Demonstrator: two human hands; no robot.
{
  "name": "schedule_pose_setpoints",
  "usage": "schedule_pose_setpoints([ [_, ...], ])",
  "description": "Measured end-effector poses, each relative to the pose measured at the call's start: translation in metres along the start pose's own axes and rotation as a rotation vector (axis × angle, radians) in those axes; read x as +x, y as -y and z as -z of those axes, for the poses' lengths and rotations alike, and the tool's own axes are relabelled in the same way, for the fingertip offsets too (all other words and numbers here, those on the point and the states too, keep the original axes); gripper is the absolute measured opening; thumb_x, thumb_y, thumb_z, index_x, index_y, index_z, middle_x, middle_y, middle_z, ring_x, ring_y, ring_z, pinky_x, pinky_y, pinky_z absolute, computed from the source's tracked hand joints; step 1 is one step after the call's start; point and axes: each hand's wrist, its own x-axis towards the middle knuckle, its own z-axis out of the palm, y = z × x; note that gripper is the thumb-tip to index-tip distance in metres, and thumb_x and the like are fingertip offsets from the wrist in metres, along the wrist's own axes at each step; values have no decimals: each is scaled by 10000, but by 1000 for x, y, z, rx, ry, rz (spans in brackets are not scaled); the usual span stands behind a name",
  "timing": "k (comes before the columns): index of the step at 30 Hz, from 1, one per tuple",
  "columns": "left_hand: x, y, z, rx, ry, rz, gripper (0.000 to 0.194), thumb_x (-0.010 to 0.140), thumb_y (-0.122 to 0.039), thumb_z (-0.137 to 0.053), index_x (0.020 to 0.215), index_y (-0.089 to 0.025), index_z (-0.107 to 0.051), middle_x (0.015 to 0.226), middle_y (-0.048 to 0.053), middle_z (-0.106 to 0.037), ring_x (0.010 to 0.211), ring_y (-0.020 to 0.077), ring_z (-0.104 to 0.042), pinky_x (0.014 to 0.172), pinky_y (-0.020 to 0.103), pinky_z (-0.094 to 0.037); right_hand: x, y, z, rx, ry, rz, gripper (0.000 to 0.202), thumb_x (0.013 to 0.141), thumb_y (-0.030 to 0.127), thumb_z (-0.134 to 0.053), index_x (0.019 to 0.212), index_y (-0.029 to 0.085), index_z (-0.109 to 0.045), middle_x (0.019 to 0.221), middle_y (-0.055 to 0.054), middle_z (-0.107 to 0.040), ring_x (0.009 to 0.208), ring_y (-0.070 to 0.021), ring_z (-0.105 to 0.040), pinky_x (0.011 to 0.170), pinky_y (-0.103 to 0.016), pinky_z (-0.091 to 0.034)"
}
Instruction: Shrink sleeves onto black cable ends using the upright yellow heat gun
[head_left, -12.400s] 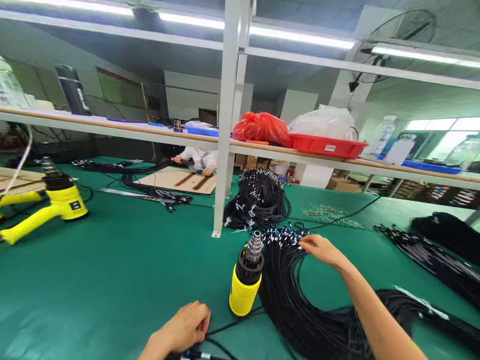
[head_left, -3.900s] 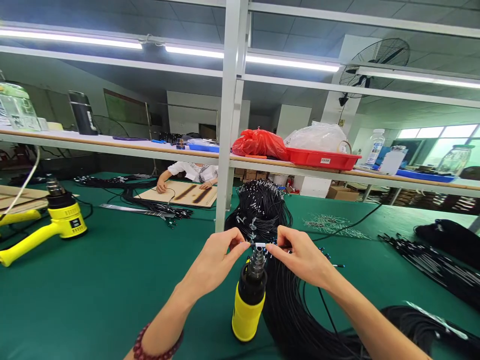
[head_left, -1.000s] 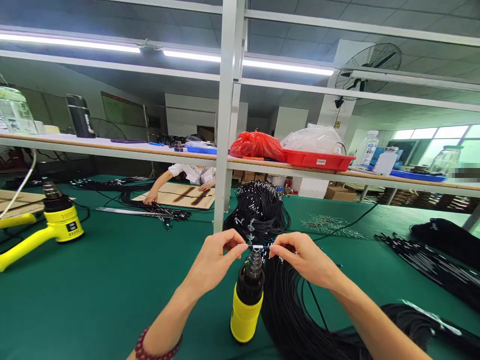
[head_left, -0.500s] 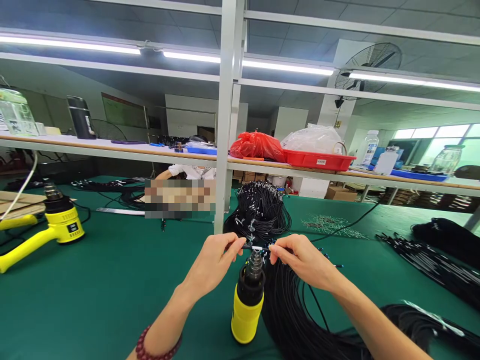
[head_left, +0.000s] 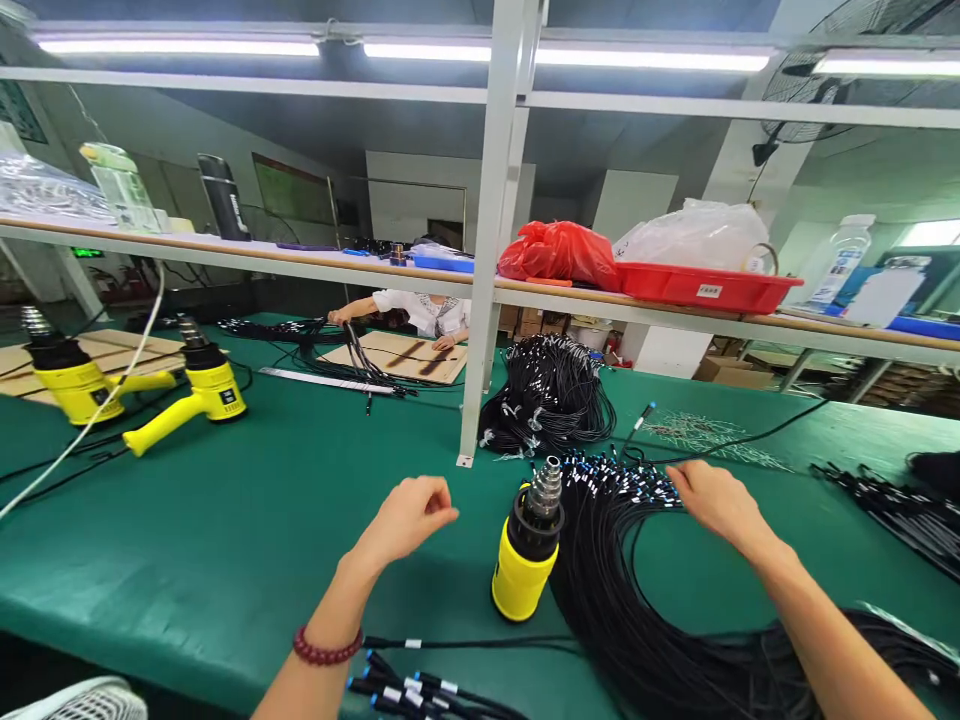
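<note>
My left hand point(head_left: 411, 515) is raised above the green table, left of the upright yellow heat gun point(head_left: 525, 560); its fingers are curled together with nothing visible in them. To the right of the heat gun's metal nozzle, my right hand point(head_left: 716, 500) pinches what looks like a thin black cable. A white-banded, blue-tipped cable end point(head_left: 643, 418) sticks up just left of those fingertips. Below lies a thick bundle of black cables point(head_left: 600, 570) with white and blue ends, curving toward the lower right.
Two more yellow heat guns point(head_left: 214, 388) rest at the left. Tied black cables point(head_left: 551, 390) lie behind the shelf post point(head_left: 480, 380). Other cable ends point(head_left: 412, 690) are at the front edge. Across the table, a person's hand point(head_left: 341, 315) holds cables. A red tray point(head_left: 705, 287) sits on the shelf.
My hands have moved apart, away from the nozzle, where both held a white-banded cable. My left hand has let go; my right hand has moved right. The view has shifted, showing more table front.
</note>
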Motion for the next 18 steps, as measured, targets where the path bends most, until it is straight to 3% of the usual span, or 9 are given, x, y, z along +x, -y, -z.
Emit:
schedule_pose_setpoints([
  [2, -10, 27, -25, 45, 143, 60, 80, 732, -258, -636, 743, -179, -626, 735, -6, -644, 742, 158, -588, 632, 228, -373, -1, -16, -12, -77, 71, -33, 341, 912, 306, -431, 839, 75, -670, 880, -247, -641, 854, -391, -623, 675, -404, -419],
  [5, -26, 46, -60, 108, 337, 119, 157, 527, -129, -743, 635, -184, -642, 662, -17, -641, 703, 179, -608, 597, 230, -376, -6, -22, -21, -79, 190, 55, 335, 912, 361, -474, 760, 137, -671, 843, -162, -667, 818, -301, -642, 677, -327, -414],
  [9, -41, 50, -85, 212, 372, 130, 167, 585, -47, -600, 683, -175, -643, 813, 26, -665, 840, 217, -606, 727, 287, -405, -7, -11, -13, -34, 225, 151, 334, 933, 383, -446, 870, 165, -690, 884, -107, -679, 802, -220, -637, 666, -265, -393],
  [13, -47, 59, -75, 228, 366, 52, 189, 774, -92, -445, 864, -168, -593, 949, 53, -640, 902, 200, -571, 794, 307, -402, -8, 3, 7, 5, 152, 182, 314, 931, 375, -441, 975, 184, -685, 924, -79, -681, 873, -218, -625, 692, -265, -392],
  [18, -58, 61, -22, 130, 313, -7, 222, 937, -319, -320, 887, -190, -493, 932, 36, -601, 852, 182, -542, 763, 279, -404, -23, 19, 38, 93, 22, 252, 293, 926, 383, -438, 950, 205, -670, 893, -31, -682, 804, -187, -612, 676, -266, -391],
])
